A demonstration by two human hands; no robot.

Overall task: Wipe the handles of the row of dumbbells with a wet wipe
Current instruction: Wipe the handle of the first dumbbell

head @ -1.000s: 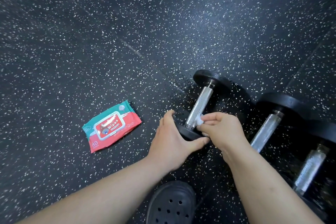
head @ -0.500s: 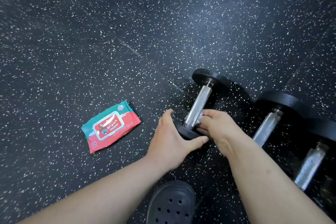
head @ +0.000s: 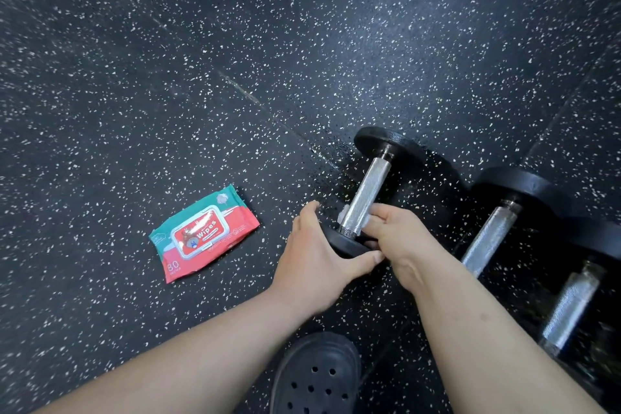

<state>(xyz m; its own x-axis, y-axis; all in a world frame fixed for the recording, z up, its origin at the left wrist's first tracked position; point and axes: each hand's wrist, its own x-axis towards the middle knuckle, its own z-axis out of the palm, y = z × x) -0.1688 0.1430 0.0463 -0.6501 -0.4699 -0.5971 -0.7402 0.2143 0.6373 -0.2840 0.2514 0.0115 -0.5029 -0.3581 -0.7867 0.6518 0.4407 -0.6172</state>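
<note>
3rd dumbbell [head: 568,309] blurred and cut by right edge, wipe [head: 343,212] mostly hidden under right hand [head: 400,239], shoe [head: 316,376] cut by bottom edge

Head-worn, steeply down (close to floor [head: 168,77])

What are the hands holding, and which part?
The left hand grips the near head of the end dumbbell. The right hand pinches a wet wipe around the near end of its handle.

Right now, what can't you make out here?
Head view:
Wet wipe: mostly hidden under the right hand.
First dumbbell: near plate partly covered by the left hand.
Third dumbbell: dark, blurred, plates run off the right edge.
Wipes pack: small print too small.
</note>
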